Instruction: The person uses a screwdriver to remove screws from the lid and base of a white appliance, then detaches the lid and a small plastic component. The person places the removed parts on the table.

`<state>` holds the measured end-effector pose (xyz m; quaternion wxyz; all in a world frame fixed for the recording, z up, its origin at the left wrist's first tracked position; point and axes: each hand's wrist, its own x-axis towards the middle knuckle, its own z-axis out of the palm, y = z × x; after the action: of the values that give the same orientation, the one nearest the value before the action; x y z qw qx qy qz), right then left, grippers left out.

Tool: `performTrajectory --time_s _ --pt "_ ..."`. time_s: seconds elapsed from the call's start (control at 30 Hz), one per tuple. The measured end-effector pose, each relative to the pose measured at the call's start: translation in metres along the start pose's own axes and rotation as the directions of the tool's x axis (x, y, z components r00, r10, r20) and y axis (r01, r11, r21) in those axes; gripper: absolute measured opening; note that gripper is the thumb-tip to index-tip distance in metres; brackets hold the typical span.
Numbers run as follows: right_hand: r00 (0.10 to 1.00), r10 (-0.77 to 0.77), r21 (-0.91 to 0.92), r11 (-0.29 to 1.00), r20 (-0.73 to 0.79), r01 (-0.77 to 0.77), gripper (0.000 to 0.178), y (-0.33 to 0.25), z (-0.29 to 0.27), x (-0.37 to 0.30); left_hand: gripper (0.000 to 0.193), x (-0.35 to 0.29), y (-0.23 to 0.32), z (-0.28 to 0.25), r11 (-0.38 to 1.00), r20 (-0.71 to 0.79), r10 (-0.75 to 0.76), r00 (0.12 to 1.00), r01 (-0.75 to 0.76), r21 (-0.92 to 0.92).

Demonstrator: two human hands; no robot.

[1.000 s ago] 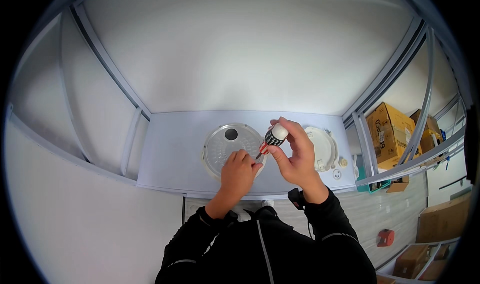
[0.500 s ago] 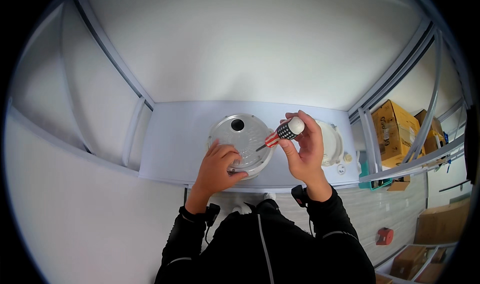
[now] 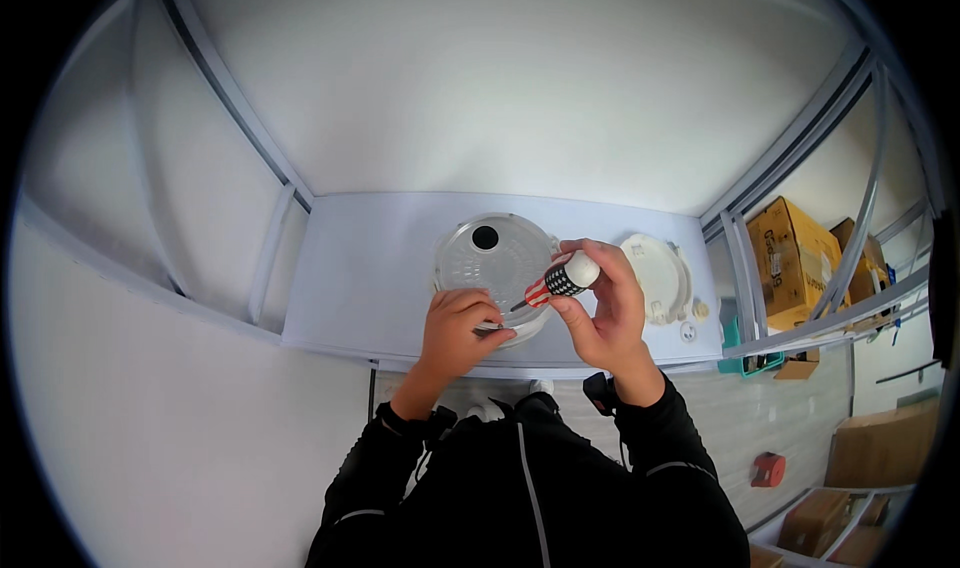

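Observation:
A round, silvery part with a clear top lies on the white table, a dark round opening near its far side. My left hand has its fingers curled at the near-left rim of this part, thumb along the edge; the fingertips are partly hidden. In my right hand is a screwdriver with a white-ended handle, starred black and striped red and white. The screwdriver tilts down to the left, its tip over the near-right rim of the round part; whether it touches cannot be seen.
To the right on the table lie a white round cover and a small beige piece beside a small white disc. Frame posts flank the table. Cardboard boxes and a red stool stand further right.
The round part has shifted slightly right and away from me. My left hand has moved right and its fingers have drawn in toward the rim. The screwdriver has lowered slightly leftward.

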<state>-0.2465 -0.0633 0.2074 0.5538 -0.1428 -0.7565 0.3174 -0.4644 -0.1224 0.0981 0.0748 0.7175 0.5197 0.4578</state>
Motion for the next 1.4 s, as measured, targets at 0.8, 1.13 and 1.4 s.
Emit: performTrajectory --time_s 0.8,1.13,1.4 --pt "0.992 0.080 -0.199 0.975 -0.098 -0.098 0.060 -0.003 -0.013 -0.011 0.026 0.020 0.038 0.036 0.986 0.000 -0.021 1.000 0.021 0.164" --pt "0.994 0.086 -0.200 0.975 -0.073 -0.099 0.058 -0.003 -0.012 -0.011 0.024 0.022 0.042 0.034 0.984 0.043 -0.081 0.996 0.072 0.163" --pt "0.997 0.039 -0.199 0.979 -0.066 -0.052 0.058 -0.001 -0.011 -0.011 0.024 0.025 0.042 0.032 0.987 0.058 -0.095 0.994 0.086 0.137"
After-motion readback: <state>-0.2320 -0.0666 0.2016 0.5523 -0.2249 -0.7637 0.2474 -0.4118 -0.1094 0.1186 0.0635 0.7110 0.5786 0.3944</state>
